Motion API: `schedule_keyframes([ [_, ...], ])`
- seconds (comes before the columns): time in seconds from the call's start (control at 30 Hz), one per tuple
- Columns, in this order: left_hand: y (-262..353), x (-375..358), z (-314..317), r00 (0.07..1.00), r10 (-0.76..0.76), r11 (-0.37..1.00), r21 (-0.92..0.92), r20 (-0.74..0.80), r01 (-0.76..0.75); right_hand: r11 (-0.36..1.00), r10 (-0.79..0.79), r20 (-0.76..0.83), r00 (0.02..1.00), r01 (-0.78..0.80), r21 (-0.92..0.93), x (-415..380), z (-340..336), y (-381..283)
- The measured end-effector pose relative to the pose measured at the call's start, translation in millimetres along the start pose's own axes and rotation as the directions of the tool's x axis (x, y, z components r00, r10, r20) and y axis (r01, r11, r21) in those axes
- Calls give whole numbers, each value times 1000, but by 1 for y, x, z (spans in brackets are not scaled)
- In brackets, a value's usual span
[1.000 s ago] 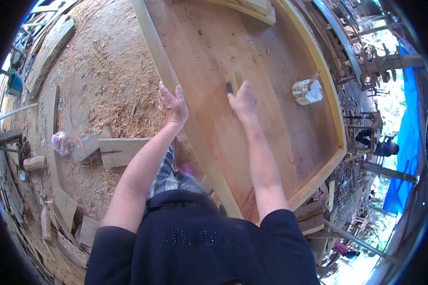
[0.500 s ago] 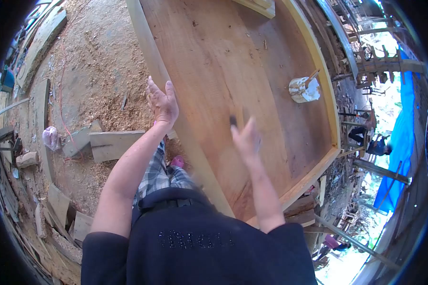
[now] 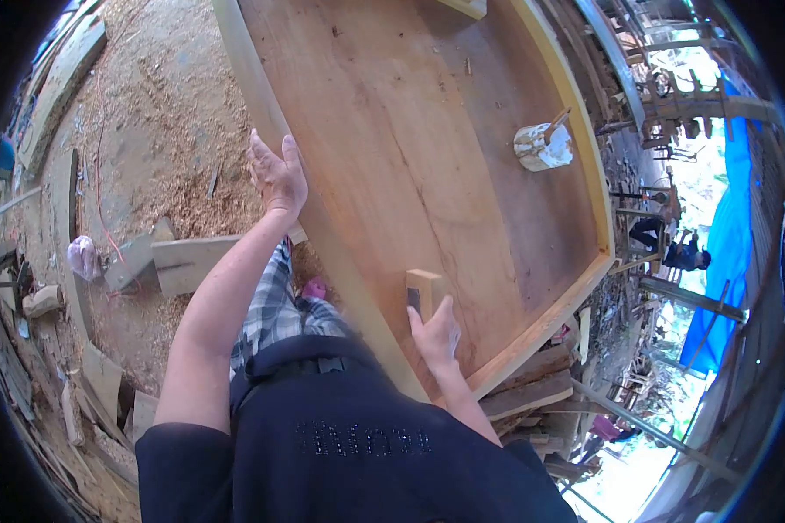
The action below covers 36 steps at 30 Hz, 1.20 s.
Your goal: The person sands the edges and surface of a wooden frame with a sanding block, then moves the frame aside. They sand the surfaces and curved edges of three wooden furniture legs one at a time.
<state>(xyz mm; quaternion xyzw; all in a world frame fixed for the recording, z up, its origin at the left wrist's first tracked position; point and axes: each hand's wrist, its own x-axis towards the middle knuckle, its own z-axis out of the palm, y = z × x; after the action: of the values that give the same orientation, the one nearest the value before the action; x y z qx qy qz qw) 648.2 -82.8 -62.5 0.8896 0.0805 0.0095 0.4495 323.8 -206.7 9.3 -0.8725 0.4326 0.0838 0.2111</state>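
Observation:
A large brown wooden panel (image 3: 366, 148) with a raised pale rim lies in front of me. My left hand (image 3: 279, 179) rests on the panel's near rim (image 3: 323, 231), thumb apart and fingers stretched out, holding nothing. Low on the panel, close to my body, my right hand (image 3: 438, 334) is closed round a small wooden block (image 3: 426, 281) with a dark strip on one side. Part of the block is hidden by the fingers. A white-smeared tub (image 3: 542, 148) with a stick in it stands on the panel's far side.
Sawdust and shavings cover the ground (image 3: 166, 131) at left, with loose boards (image 3: 192, 264) and a pinkish bag (image 3: 84, 258). A piece of wood (image 3: 464, 7) lies at the panel's top end. Another person (image 3: 680, 248) is far off at right, near a blue tarp (image 3: 733, 209).
My right hand has moved with the block toward my body over the panel. The left hand stays on the rim. The whole view has shifted slightly.

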Motion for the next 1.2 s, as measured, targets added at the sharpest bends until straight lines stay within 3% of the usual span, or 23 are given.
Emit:
schedule_keyframes([
  [0.07,1,-2,0,1000,7,1000,-1,-7,-7,998,61,37,997,-60,-23,31,-9,-29],
  [0.17,5,-3,-5,1000,-6,1000,-8,23,7,964,-265,-239,934,254,-75,133,9,-58],
  [0.3,4,-2,-3,1000,-16,999,48,19,15,971,-237,-162,958,237,-22,238,-23,-139],
  [0.43,5,-2,-4,996,-65,996,66,59,61,977,-210,-138,968,212,0,212,-16,-121],
  [0.5,7,-2,-4,997,-56,997,58,56,53,973,-230,-137,964,230,-16,146,-5,-78],
  [0.53,4,-2,-3,997,-56,996,66,44,53,989,-150,-42,988,149,-25,106,-9,-65],
  [0.57,-1,-2,1,1000,-23,998,58,6,23,980,-198,-54,979,196,-38,73,0,-40],
  [0.63,4,-1,-1,999,-21,1000,-6,24,21,994,-47,-7,999,46,-97,17,6,-23],
  [0.67,5,-2,-5,999,6,998,-60,39,-3,993,-39,13,999,40,-108,20,5,-26],
  [0.73,2,-1,-4,999,21,1000,-2,36,-21,1000,-5,-26,1000,5,15,49,2,-45],
  [0.77,2,-2,-4,999,12,1000,9,34,-13,998,-62,-93,994,59,-32,75,-2,-61],
  [0.83,3,-2,-4,1000,19,1000,21,17,-20,997,-59,-59,997,62,43,137,-20,-93],
  [0.93,4,-1,-2,1000,8,995,104,-22,-6,987,-141,-204,969,154,49,224,-18,-116],
  [1.07,10,-6,-10,995,-68,993,98,70,61,994,-96,-166,981,104,39,216,-13,-135],
  [1.13,1,-2,-1,999,-29,993,111,16,27,972,-235,-267,934,223,-77,178,10,-102],
  [1.17,5,-1,-2,999,-16,995,100,29,13,926,-376,-373,848,328,-187,151,30,-73],
  [1.2,8,-3,-6,999,-25,998,52,45,23,956,-292,-232,928,278,-93,117,21,-59],
])
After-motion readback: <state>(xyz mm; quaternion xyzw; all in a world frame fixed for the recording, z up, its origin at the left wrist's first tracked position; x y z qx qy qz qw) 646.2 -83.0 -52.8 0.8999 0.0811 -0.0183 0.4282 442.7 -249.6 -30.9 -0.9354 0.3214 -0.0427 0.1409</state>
